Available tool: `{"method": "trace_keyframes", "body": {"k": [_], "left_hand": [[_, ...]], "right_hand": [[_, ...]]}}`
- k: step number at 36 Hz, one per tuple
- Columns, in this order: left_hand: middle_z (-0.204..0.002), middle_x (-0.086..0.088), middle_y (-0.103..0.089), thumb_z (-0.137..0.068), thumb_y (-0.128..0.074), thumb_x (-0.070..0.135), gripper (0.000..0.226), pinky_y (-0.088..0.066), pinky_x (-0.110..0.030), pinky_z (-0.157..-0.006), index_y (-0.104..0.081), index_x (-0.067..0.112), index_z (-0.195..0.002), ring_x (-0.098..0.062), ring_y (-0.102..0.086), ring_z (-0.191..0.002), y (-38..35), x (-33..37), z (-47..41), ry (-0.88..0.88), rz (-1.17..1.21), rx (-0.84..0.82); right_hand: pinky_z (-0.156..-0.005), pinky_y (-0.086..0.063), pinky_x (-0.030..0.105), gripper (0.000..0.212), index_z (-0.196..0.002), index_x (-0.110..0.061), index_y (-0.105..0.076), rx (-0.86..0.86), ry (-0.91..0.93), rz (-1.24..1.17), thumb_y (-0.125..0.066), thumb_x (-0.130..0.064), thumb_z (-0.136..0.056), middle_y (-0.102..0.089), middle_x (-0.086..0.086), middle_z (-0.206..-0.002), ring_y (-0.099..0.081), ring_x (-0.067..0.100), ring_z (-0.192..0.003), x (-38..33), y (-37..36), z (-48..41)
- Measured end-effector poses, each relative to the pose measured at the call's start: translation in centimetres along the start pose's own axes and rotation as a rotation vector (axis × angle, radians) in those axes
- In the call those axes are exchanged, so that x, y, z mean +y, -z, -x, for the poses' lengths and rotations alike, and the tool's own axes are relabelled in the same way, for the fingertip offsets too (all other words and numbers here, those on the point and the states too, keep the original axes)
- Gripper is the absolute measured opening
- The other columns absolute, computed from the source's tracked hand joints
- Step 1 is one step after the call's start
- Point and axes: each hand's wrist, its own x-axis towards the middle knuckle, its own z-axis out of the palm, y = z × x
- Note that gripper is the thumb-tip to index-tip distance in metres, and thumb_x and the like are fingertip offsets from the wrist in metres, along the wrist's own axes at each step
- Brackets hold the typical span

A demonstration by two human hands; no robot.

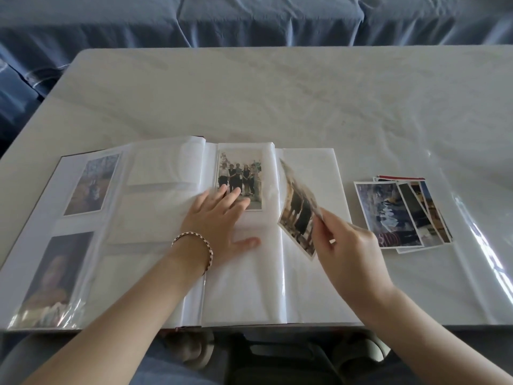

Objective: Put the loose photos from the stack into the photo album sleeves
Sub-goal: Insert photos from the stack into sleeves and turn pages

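A photo album (308, 287) lies open at the table's near edge, with clear sleeves on white pages. A group photo (241, 169) sits in the top sleeve of the right page. Two more photos fill sleeves on the far left page (91, 184). My left hand (219, 218) lies flat on the right page, fingers spread, fingertips touching the group photo's lower edge. My right hand (347, 245) pinches a loose photo (298, 207) by its right edge, holding it tilted above the album's right side. The stack of loose photos (402, 215) is fanned out on the table to the right.
The table (277, 93) is pale marble-patterned under a wrinkled clear plastic cover. Blue cloth-covered seating (249, 18) runs along the far side and the left. My lap and a dark chair part show below the near edge.
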Motion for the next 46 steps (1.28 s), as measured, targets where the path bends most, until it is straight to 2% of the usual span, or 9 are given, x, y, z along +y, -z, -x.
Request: {"method": "trace_keyframes", "body": {"k": [5,10,16,21,25,30,36,40,46], "left_hand": [[-0.157,0.010,0.000,-0.068,-0.029,0.084,0.085,0.017,-0.033,-0.108,-0.011,0.047,-0.142,-0.011,0.008,-0.144,-0.1,-0.1,-0.1,0.001,-0.011,0.009],[-0.157,0.010,0.001,-0.054,-0.005,0.090,0.098,0.020,-0.032,-0.105,-0.013,0.048,-0.142,-0.011,0.007,-0.144,0.1,0.0,-0.1,-0.009,-0.032,-0.003],[-0.158,0.009,-0.002,-0.068,-0.023,0.085,0.084,0.018,-0.032,-0.106,-0.014,0.048,-0.143,-0.011,0.006,-0.144,0.0,-0.1,0.0,-0.009,-0.031,0.027],[-0.157,0.010,-0.006,-0.071,-0.029,0.082,0.081,0.014,-0.032,-0.109,-0.019,0.046,-0.143,-0.012,0.002,-0.144,0.0,0.1,0.3,-0.014,-0.033,0.066],[-0.158,0.008,0.000,-0.083,-0.035,0.070,0.069,0.015,-0.033,-0.110,-0.020,0.040,-0.144,-0.012,0.007,-0.144,0.1,0.0,0.0,-0.061,-0.020,0.040],[-0.158,0.002,0.005,-0.097,-0.027,0.032,0.051,0.013,-0.028,-0.111,-0.014,0.029,-0.146,-0.015,0.011,-0.144,-1.1,1.6,1.2,-0.116,0.036,0.036],[-0.152,0.002,0.028,-0.070,0.006,0.078,0.093,0.020,-0.035,-0.112,0.010,0.028,-0.148,-0.016,0.032,-0.137,-2.3,3.3,2.3,-0.006,0.054,-0.026],[-0.149,0.006,0.032,-0.082,-0.010,0.071,0.079,0.023,-0.033,-0.109,0.008,0.030,-0.147,-0.014,0.034,-0.135,-2.7,3.4,2.2,0.006,0.038,0.003],[-0.154,0.005,0.024,-0.092,-0.020,0.055,0.063,0.027,-0.028,-0.105,0.000,0.031,-0.146,-0.008,0.037,-0.131,-2.5,3.1,2.4,-0.030,0.105,0.034]], "right_hand": [[-0.041,-0.033,0.021,0.016,-0.089,-0.002,-0.068,-0.055,-0.032,-0.029,-0.054,-0.007,-0.086,-0.055,-0.001,-0.055,-0.036,0.012,-0.044,0.0,-0.2,0.4],[-0.040,-0.040,0.031,0.012,-0.085,-0.008,-0.066,-0.153,-0.098,-0.092,-0.057,-0.004,-0.089,-0.059,0.001,-0.057,-0.053,0.018,-0.043,0.6,-0.1,0.9],[-0.045,-0.046,0.038,0.016,-0.087,-0.010,-0.066,-0.319,-0.098,-0.073,-0.051,-0.013,-0.093,-0.061,0.000,-0.061,-0.054,0.018,-0.050,0.7,-0.3,1.8],[-0.048,-0.049,0.030,0.023,-0.074,-0.022,-0.059,-0.472,-0.165,-0.168,-0.049,-0.021,-0.095,-0.065,-0.003,-0.067,-0.060,0.015,-0.058,0.6,-0.6,2.3],[-0.043,-0.047,0.038,0.039,-0.055,-0.023,-0.044,-0.354,-0.318,-0.272,-0.054,-0.016,-0.092,-0.065,0.007,-0.063,-0.060,0.020,-0.052,1.1,-0.2,1.8],[-0.033,-0.033,0.008,0.033,-0.057,-0.003,-0.049,-0.120,-0.322,-0.268,-0.057,-0.007,-0.089,-0.059,-0.005,-0.053,-0.057,0.007,-0.043,2.3,1.0,0.8],[-0.032,-0.037,0.012,0.030,-0.062,0.001,-0.053,-0.076,-0.328,-0.264,-0.055,-0.009,-0.090,-0.064,-0.007,-0.065,-0.059,0.005,-0.045,3.1,1.3,1.0],[-0.033,-0.039,0.012,0.024,-0.068,-0.001,-0.058,-0.076,-0.294,-0.282,-0.054,-0.010,-0.090,-0.062,-0.018,-0.074,-0.060,0.002,-0.048,2.5,1.1,1.4],[-0.032,-0.037,0.014,0.028,-0.062,-0.005,-0.053,-0.062,-0.201,-0.248,-0.056,-0.008,-0.090,-0.064,0.000,-0.058,-0.059,0.007,-0.044,1.7,0.5,1.8]]}}
